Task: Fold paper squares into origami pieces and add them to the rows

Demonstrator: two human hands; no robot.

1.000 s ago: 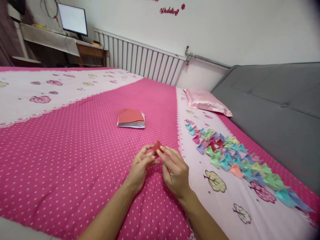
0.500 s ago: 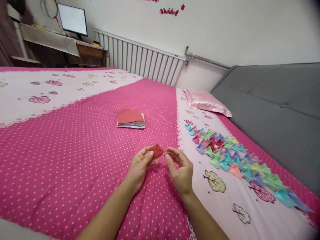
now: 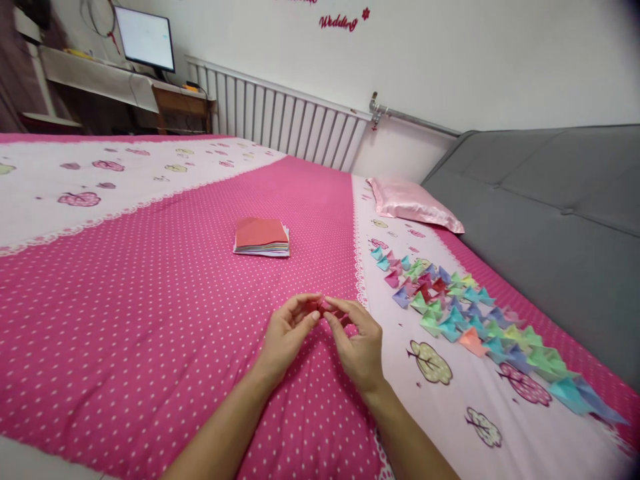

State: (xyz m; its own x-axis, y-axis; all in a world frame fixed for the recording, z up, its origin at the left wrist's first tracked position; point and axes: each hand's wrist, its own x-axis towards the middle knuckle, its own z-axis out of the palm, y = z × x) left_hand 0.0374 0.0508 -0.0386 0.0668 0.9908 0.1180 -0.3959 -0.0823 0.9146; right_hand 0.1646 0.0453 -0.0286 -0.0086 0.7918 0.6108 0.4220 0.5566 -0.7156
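Note:
My left hand (image 3: 287, 333) and my right hand (image 3: 356, 343) meet fingertip to fingertip over the pink dotted bedspread (image 3: 150, 287). Between them they pinch a small folded red paper piece (image 3: 325, 308), mostly hidden by the fingers. Both hands have curled fingers closed on it. A stack of coloured paper squares (image 3: 262, 236) with a red sheet on top lies on the bed beyond my hands. A long row of folded paper pieces (image 3: 465, 313) in green, blue, pink and red lies to the right of my right hand.
A pink satin pillow (image 3: 415, 203) lies at the head of the bed beside a grey padded headboard (image 3: 550, 220). A white radiator (image 3: 285, 123) runs along the wall, with a desk and monitor (image 3: 146, 39) at the far left.
The hands have come together again and dropped slightly toward the bed. The red piece, plainly visible half a second ago in the left fingers, is now nearly covered by both hands' fingertips.

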